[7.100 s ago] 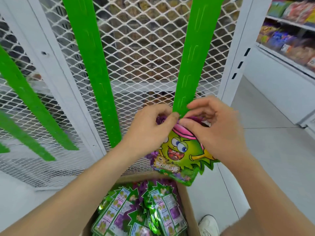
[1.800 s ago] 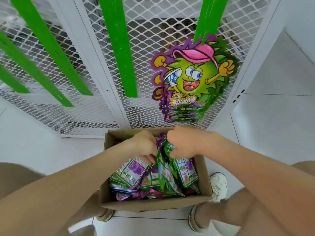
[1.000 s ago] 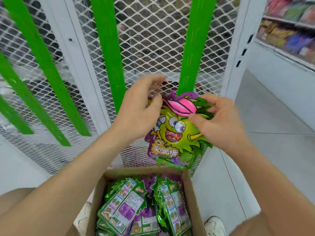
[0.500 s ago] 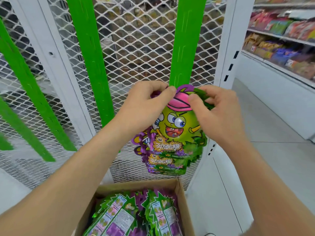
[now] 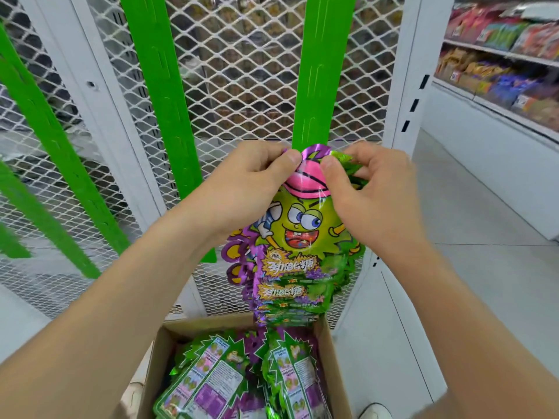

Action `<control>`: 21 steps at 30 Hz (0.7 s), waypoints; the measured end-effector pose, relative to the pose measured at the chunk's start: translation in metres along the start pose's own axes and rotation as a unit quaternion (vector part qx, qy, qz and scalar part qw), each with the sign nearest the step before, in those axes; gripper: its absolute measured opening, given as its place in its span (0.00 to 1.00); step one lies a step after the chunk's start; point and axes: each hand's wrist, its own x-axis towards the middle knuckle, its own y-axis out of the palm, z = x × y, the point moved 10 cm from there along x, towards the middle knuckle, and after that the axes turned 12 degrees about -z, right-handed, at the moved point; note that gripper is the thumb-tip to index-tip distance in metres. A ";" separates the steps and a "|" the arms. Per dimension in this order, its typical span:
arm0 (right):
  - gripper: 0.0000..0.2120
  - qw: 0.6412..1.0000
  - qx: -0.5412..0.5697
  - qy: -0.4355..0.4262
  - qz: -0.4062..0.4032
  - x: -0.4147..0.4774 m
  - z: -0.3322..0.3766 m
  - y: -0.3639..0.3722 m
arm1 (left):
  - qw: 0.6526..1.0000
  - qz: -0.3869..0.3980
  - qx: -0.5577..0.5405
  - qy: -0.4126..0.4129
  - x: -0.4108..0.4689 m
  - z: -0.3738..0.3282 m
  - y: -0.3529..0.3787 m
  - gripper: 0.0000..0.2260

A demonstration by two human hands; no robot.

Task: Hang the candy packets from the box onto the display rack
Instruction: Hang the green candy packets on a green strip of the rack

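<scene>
Hands are up out of the box [image 5: 205,325] now, compared to a couple seconds back. Left hand [image 5: 242,189] and right hand [image 5: 372,195] each pinch the top edge of a candy packet [image 5: 302,225], right at the bottom end of the green strip [image 5: 320,71] on the display rack [image 5: 251,71]. Hung packets [image 5: 290,300] sit just behind it, and loose packets [image 5: 211,385] are still in the box.

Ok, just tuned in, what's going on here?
A person is hanging candy on the display rack. The left hand and right hand pinch the top of one packet at the lower end of a green strip; whether it is hooked yet can't be seen. Other packets hang just beneath it. The cardboard box on the floor below holds more packets.
</scene>
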 end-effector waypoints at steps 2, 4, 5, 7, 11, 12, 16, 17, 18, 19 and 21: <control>0.14 0.999 -0.027 -0.022 0.001 -0.003 0.005 0.000 | 1.000 -0.009 0.007 0.017 0.000 -0.001 -0.003 0.18; 0.14 0.998 -0.042 -0.036 0.007 -0.008 0.007 0.001 | 0.999 -0.023 0.029 0.029 0.000 0.001 -0.006 0.18; 0.14 0.998 -0.048 -0.044 0.009 -0.011 0.008 0.002 | 0.998 -0.026 0.038 0.035 0.001 0.003 -0.006 0.17; 0.13 0.996 -0.066 -0.063 0.008 -0.016 0.010 0.006 | 0.997 -0.027 0.052 0.046 0.001 0.007 -0.007 0.14; 0.10 0.992 -0.089 -0.093 0.010 -0.023 0.011 0.010 | 0.985 -0.063 0.127 0.102 -0.001 0.007 -0.014 0.08; 0.11 0.991 -0.095 -0.095 0.008 -0.024 0.009 0.010 | 0.976 -0.091 0.152 0.123 -0.003 0.006 -0.019 0.05; 0.15 0.988 -0.099 -0.110 -0.051 -0.033 0.009 0.001 | 0.921 -0.199 0.248 0.226 -0.027 -0.001 -0.028 0.16; 0.16 0.984 -0.090 -0.137 -0.069 -0.039 0.017 -0.002 | 0.894 -0.227 0.286 0.259 -0.035 -0.006 -0.030 0.17; 0.15 0.979 -0.079 -0.169 -0.077 -0.048 0.027 -0.003 | 0.867 -0.252 0.313 0.296 -0.045 -0.013 -0.031 0.17; 0.13 0.976 -0.063 -0.196 -0.067 -0.058 0.036 0.000 | 0.843 -0.271 0.326 0.331 -0.056 -0.017 -0.032 0.13; 0.09 0.978 -0.023 -0.208 0.024 -0.080 0.041 0.021 | 0.830 -0.277 0.324 0.360 -0.072 -0.010 -0.032 0.04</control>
